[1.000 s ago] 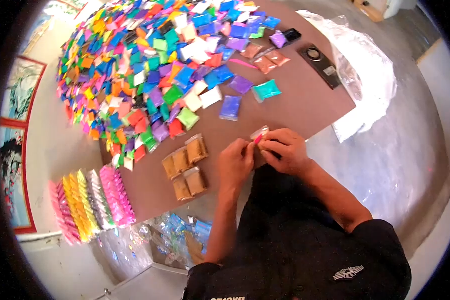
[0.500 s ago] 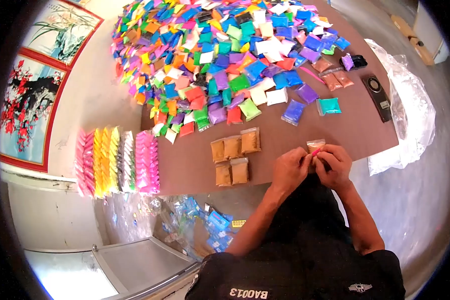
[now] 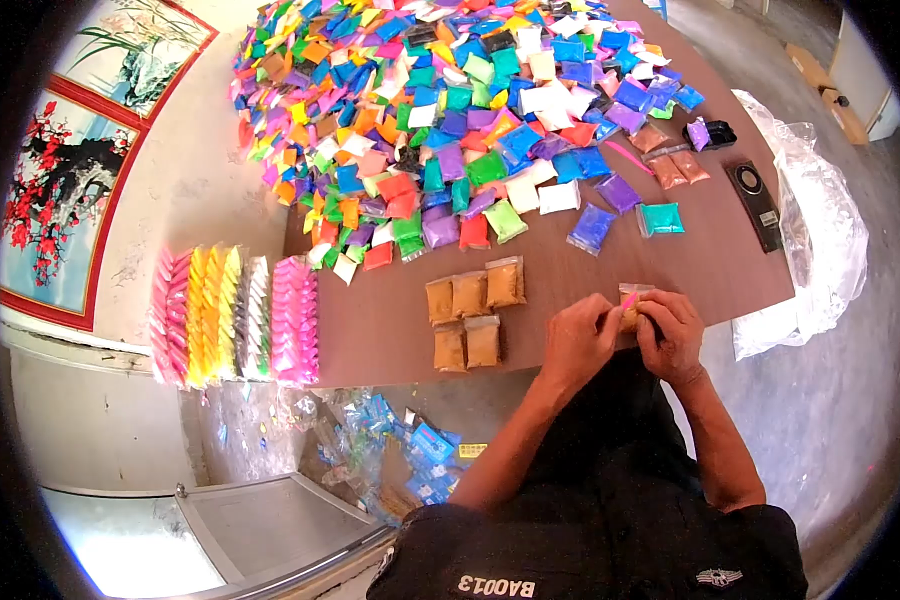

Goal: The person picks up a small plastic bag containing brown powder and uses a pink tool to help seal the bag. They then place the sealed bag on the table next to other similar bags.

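My left hand (image 3: 577, 342) and my right hand (image 3: 672, 334) meet at the near edge of the brown table (image 3: 710, 270). Together they pinch a small clear packet of brown powder (image 3: 630, 305). A thin pink strip shows between the fingers at the packet's side. Several filled brown packets (image 3: 473, 310) lie in two short rows just left of my left hand. Both hands hide the lower part of the held packet.
A big heap of coloured powder packets (image 3: 450, 110) covers the far table. Loose purple (image 3: 592, 226) and teal (image 3: 660, 217) packets lie nearer. A black scale (image 3: 755, 202) sits right. Rows of packets (image 3: 235, 315) stand left. A plastic sheet (image 3: 810, 230) lies on the floor.
The view swung from the right to face the table more squarely. My hands stayed together on the brown packet, with the fingers working along its edge.
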A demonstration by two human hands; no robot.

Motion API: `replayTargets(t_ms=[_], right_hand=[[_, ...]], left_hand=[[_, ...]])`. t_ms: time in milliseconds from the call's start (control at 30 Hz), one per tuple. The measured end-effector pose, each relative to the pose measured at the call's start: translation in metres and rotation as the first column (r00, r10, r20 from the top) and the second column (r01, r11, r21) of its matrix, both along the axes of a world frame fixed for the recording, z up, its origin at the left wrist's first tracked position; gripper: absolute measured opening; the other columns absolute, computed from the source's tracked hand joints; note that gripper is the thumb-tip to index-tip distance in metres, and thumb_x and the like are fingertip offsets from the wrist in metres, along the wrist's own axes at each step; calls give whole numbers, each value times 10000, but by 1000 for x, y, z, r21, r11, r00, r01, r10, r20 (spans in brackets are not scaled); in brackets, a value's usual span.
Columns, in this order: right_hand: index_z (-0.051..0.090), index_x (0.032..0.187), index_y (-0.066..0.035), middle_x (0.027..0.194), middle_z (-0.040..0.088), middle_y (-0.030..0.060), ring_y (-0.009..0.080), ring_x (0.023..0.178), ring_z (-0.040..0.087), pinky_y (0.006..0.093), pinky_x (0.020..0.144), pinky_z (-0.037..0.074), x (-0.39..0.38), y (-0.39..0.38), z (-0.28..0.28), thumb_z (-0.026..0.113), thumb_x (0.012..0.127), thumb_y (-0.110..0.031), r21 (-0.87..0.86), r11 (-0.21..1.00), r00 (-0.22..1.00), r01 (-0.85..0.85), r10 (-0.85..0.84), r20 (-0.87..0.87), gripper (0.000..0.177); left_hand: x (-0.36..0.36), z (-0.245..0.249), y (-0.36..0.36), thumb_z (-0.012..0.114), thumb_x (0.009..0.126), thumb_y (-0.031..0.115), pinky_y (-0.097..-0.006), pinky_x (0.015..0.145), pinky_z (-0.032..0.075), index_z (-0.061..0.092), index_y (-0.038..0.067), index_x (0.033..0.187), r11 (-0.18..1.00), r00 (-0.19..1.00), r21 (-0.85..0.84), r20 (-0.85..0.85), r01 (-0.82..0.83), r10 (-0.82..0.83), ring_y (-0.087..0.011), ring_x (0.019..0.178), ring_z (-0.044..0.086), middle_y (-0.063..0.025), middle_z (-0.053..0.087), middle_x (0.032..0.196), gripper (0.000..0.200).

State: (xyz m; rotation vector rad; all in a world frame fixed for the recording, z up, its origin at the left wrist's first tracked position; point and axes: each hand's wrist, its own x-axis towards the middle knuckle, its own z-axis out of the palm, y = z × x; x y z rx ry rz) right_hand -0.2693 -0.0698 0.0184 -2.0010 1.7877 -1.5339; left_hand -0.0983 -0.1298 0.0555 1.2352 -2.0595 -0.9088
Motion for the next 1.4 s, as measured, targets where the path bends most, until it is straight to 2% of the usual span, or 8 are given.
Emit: replayTargets(t_ms=[100, 167, 467, 567, 667, 833, 1033, 1400], right_hand=[[700, 935, -48, 1018, 711, 133, 348, 922, 682, 436, 817, 556, 2, -1, -4, 733, 805, -59, -10, 1000, 999, 18, -18, 28, 134], [700, 934, -50, 1008, 708, 133, 346, 912, 678, 438, 810, 552, 4, -2, -5, 732, 806, -58, -16, 1000, 999, 19, -19, 38, 132], [700, 931, -45, 1007, 696, 138, 335, 905, 667, 440, 804, 550, 2, -1, 2, 725, 819, -55, -38, 999, 1000, 16, -16, 1, 115], [702, 932, -44, 1010, 696, 134, 334, 905, 665, 440, 811, 554, -1, -3, -7, 726, 826, -58, -24, 1000, 1000, 17, -17, 6, 110], [704, 930, -46, 1006, 696, 125, 331, 902, 665, 433, 812, 557, -3, 1, -10, 736, 829, -70, 19, 999, 999, 39, -39, 21, 108], [693, 897, -40, 951, 690, 121, 329, 840, 665, 411, 736, 550, 1, -4, -6, 757, 807, -32, -34, 998, 999, 50, -49, 23, 110], [698, 891, -67, 926, 682, 94, 315, 821, 655, 401, 721, 542, 4, -5, -8, 799, 794, -62, -15, 997, 997, 79, -79, 4, 141], [749, 961, -73, 875, 653, 81, 298, 806, 635, 414, 731, 533, 6, -7, -4, 757, 840, -95, 57, 993, 995, 102, -102, 8, 123]], left_hand=[[2, -2, 10, 695, 946, 204, -479, 637, 511, 654, 27, 849, 996, 999, 83, 34, -17, 14, -413, 770, 679, -194, 693, 816, 207], [2, -22, 6, 732, 936, 197, -432, 630, 534, 707, 18, 868, 999, 999, 42, -16, -35, 36, -363, 712, 709, -198, 701, 791, 194], [-2, -15, -19, 733, 943, 185, -433, 630, 531, 692, 6, 844, 993, 994, -108, 87, -51, 61, -362, 693, 696, -199, 695, 780, 208], [4, 3, 0, 736, 949, 183, -401, 614, 522, 680, 0, 839, 998, 997, -9, 27, -67, 68, -311, 651, 684, -182, 688, 753, 221], [6, 1, 21, 715, 953, 171, -441, 615, 505, 669, 26, 859, 1000, 1000, 9, -16, -20, 21, -374, 693, 667, -180, 672, 768, 180], [7, -17, 9, 719, 947, 141, -427, 602, 499, 659, 10, 844, 998, 998, 36, -20, -58, 58, -358, 656, 658, -184, 660, 742, 177], [13, -21, -18, 723, 945, 147, -416, 599, 502, 666, 9, 846, 988, 991, -105, 67, -112, 119, -338, 651, 671, -181, 670, 737, 180], [6, -25, 11, 717, 956, 153, -411, 605, 503, 669, 19, 870, 996, 997, -44, 3, -78, 78, -340, 665, 668, -175, 664, 755, 166]])
